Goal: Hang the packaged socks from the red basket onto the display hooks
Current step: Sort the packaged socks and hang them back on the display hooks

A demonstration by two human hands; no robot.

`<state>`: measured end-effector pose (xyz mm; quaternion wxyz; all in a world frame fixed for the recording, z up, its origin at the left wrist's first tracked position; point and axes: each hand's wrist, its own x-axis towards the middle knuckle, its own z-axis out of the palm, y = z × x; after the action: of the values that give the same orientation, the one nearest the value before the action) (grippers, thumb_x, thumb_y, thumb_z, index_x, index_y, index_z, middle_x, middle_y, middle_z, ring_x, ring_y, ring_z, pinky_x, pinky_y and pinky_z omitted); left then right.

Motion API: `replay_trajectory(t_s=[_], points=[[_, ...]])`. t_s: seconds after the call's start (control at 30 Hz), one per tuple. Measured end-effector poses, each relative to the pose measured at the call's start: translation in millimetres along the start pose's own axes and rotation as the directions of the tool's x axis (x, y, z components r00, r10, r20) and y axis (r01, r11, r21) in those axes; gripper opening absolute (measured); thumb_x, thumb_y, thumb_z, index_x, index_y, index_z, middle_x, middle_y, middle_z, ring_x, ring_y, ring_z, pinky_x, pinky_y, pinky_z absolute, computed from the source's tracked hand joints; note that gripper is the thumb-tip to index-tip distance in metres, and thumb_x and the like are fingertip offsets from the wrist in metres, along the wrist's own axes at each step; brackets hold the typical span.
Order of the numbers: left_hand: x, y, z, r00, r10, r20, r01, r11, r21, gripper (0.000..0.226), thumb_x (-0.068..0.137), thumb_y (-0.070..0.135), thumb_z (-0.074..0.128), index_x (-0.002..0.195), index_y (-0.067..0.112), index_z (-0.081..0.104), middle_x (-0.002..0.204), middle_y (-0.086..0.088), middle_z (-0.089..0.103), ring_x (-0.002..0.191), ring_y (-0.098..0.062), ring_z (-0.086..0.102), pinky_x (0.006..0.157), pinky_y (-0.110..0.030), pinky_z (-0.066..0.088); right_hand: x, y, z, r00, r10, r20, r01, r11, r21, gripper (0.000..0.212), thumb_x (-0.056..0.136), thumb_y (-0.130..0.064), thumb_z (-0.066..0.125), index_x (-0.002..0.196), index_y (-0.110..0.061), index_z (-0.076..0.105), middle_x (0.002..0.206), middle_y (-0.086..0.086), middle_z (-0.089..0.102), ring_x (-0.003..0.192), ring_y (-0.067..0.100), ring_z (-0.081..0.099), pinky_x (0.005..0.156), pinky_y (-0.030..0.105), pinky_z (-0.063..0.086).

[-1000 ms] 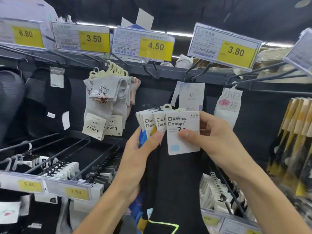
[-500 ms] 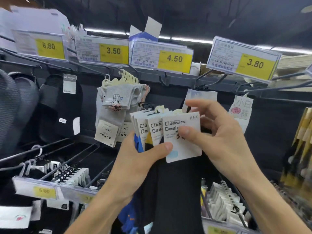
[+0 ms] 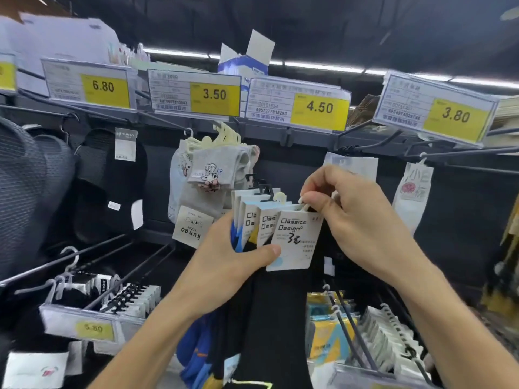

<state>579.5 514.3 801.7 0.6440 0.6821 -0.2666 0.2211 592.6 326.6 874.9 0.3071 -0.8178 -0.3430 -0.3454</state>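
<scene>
A fanned bundle of packaged socks (image 3: 269, 228) is gripped in the left hand (image 3: 224, 265) at near centre, with the thumb pressed across the front card (image 3: 297, 240). That pack's pale hanger tab (image 3: 304, 206) is pinched between thumb and forefinger of the right hand (image 3: 362, 220). Risk noted: if the front pack is drawn away while clamped, neighbouring packs could be dragged loose and dropped. The small tab could also miss the hook (image 3: 368, 145), far and right of the 4.50 price tag (image 3: 320, 108). The red basket is not in view. The pack count cannot be fixed, and the sock ends are cut off below.
</scene>
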Motion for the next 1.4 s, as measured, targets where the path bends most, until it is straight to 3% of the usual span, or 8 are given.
replay_trajectory(t_s=[0.23,0.4,0.53,0.73,1.0,1.13,1.27,1.4], points=[[7,-12,-4,1.000,0.001,-0.009,-0.001,1.000,0.001,0.036,0.076,0.022,0.074,0.100,0.048,0.069,0.106,0.018,0.077,0.101,-0.002,0.072,0.082,-0.012,0.053,1,6,2,1.000,0.011,0.026,-0.014,0.988,0.154,0.018,0.091,-0.013,0.069,0.093,-0.031,0.067,0.086,-0.012,0.070,0.082,0.004,0.066,0.071,0.013,0.051],[11,-12,-4,0.997,-0.019,0.079,0.021,1.000,-0.019,0.034,0.077,0.023,0.074,0.099,0.049,0.069,0.107,0.017,0.077,0.101,-0.003,0.072,0.083,-0.012,0.053,2,7,-2,0.999,0.037,0.031,-0.043,0.970,0.238,0.016,0.087,-0.012,0.074,0.083,-0.027,0.072,0.080,-0.013,0.072,0.068,-0.001,0.064,0.063,0.009,0.046],[13,-8,0,0.982,-0.020,0.186,0.029,0.999,-0.042,0.030,0.082,0.023,0.073,0.108,0.039,0.068,0.110,0.013,0.076,0.104,-0.004,0.071,0.082,-0.010,0.052,4,6,-3,0.998,0.021,0.061,-0.036,0.965,0.260,0.014,0.084,-0.009,0.076,0.082,-0.023,0.075,0.088,-0.001,0.073,0.078,0.015,0.067,0.070,0.025,0.053],[14,-13,6,0.983,-0.013,0.181,0.038,0.990,-0.137,0.032,0.078,0.031,0.074,0.110,0.032,0.069,0.110,0.008,0.077,0.103,-0.007,0.072,0.081,-0.012,0.053,2,14,-2,0.992,0.038,0.116,-0.071,0.955,0.288,0.013,0.085,-0.011,0.076,0.083,-0.023,0.077,0.085,-0.004,0.076,0.075,0.005,0.069,0.070,0.017,0.054],[18,-16,-1,0.996,-0.046,0.080,0.061,0.980,-0.190,0.025,0.078,0.032,0.078,0.101,0.043,0.074,0.108,0.008,0.077,0.102,-0.010,0.073,0.078,-0.017,0.056,19,27,5,0.974,0.185,-0.128,-0.107,0.881,0.460,0.016,0.087,-0.014,0.073,0.079,-0.027,0.074,0.082,-0.010,0.073,0.078,0.002,0.064,0.076,0.021,0.053],[15,-22,-13,0.992,-0.114,-0.057,0.098,0.968,-0.229,0.023,0.071,0.036,0.080,0.094,0.037,0.077,0.103,0.005,0.079,0.095,-0.013,0.075,0.072,-0.017,0.057,47,43,7,0.921,0.233,-0.312,-0.131,0.940,0.314,0.015,0.087,-0.014,0.073,0.080,-0.028,0.073,0.074,-0.020,0.070,0.073,-0.005,0.061,0.074,0.018,0.050],[10,-22,-22,0.992,-0.096,-0.080,0.076,0.971,-0.226,0.026,0.071,0.035,0.074,0.097,0.032,0.078,0.103,0.007,0.079,0.094,-0.010,0.075,0.071,-0.013,0.056,77,53,17,0.930,0.149,-0.336,-0.084,0.976,0.200,0.012,0.088,-0.015,0.072,0.084,-0.026,0.073,0.077,-0.016,0.068,0.072,-0.007,0.059,0.073,0.016,0.049],[8,-21,-22,0.993,-0.100,-0.058,0.085,0.973,-0.214,0.024,0.073,0.032,0.073,0.097,0.029,0.077,0.102,0.008,0.079,0.093,-0.009,0.075,0.070,-0.012,0.055,108,60,32,0.908,0.211,-0.363,-0.141,0.968,0.209,0.015,0.085,-0.022,0.073,0.077,-0.035,0.072,0.072,-0.023,0.068,0.070,-0.012,0.061,0.071,0.012,0.051]])
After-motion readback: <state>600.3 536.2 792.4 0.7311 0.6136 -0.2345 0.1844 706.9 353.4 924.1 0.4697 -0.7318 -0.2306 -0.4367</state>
